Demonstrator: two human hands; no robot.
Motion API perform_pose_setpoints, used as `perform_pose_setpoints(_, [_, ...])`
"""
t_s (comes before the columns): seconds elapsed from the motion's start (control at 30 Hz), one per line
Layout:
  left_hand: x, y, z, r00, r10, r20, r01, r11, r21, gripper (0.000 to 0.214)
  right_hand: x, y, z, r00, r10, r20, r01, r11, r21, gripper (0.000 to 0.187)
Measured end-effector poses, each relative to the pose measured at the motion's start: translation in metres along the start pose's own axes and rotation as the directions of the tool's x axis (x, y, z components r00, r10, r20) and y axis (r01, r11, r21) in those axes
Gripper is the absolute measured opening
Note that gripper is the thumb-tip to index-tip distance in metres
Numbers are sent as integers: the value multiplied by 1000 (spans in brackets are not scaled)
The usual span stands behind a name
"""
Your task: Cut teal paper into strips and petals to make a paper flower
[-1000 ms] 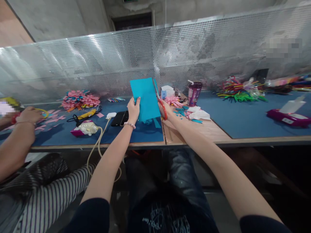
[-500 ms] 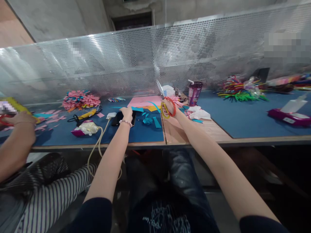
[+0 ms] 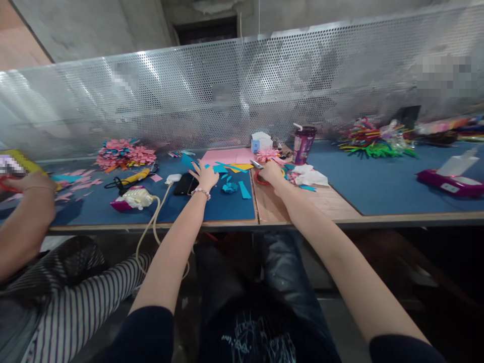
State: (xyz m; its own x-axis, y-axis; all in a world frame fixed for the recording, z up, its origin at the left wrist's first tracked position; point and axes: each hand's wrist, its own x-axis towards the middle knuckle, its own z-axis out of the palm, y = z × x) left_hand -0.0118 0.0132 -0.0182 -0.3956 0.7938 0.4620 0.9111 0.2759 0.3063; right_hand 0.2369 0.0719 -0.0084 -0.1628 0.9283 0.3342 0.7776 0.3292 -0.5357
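Note:
My left hand [image 3: 206,177] has its fingers spread beside the black phone [image 3: 185,185], near strips of blue paper [image 3: 235,167]; it grips nothing that I can see. My right hand [image 3: 273,174] is low over the bare wooden part of the table, closed around a pair of scissors [image 3: 257,164] with red and yellow handles. The scissors' blades point away to the left, and the hand covers much of the handles. Between the hands lie a blue paper flower [image 3: 229,187] and a cut blue piece [image 3: 245,190]. Pink paper [image 3: 223,156] lies behind them.
A purple cup with a straw [image 3: 303,145] stands beyond my right hand, near crumpled white tissue [image 3: 310,176]. A glue gun [image 3: 132,198] with its cord lies left. Pink paper flowers [image 3: 123,155] sit behind it. A co-worker's hand [image 3: 34,182] holds red-handled scissors at far left.
My right hand has lowered the scissors from upright toward the table. My left hand has shifted slightly right and spread its fingers, and the blue paper it held now lies on the table.

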Motion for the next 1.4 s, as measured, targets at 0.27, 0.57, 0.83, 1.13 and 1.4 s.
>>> perform_pose_setpoints(0.27, [-1,-8,1,993,-118,-14,119,986,120,51,0,-14,13,941,-338,26,318,853,-414,44])
perform_pose_setpoints(0.57, [-7,-1,-10,997,-34,69,23,988,150,49,1,-22,35,919,-272,286,363,865,-345,58])
perform_pose_setpoints(0.83, [-5,-4,-7,995,2,96,-14,993,121,46,-1,-29,28,917,-309,250,392,811,-435,45])
perform_pose_setpoints(1.13, [-4,-1,-7,986,14,164,-29,996,90,52,-1,-18,24,943,-324,80,327,852,-410,37])
perform_pose_setpoints(1.4, [-3,0,-5,983,35,181,-59,990,127,52,7,-23,42,997,-67,49,75,979,-189,29])
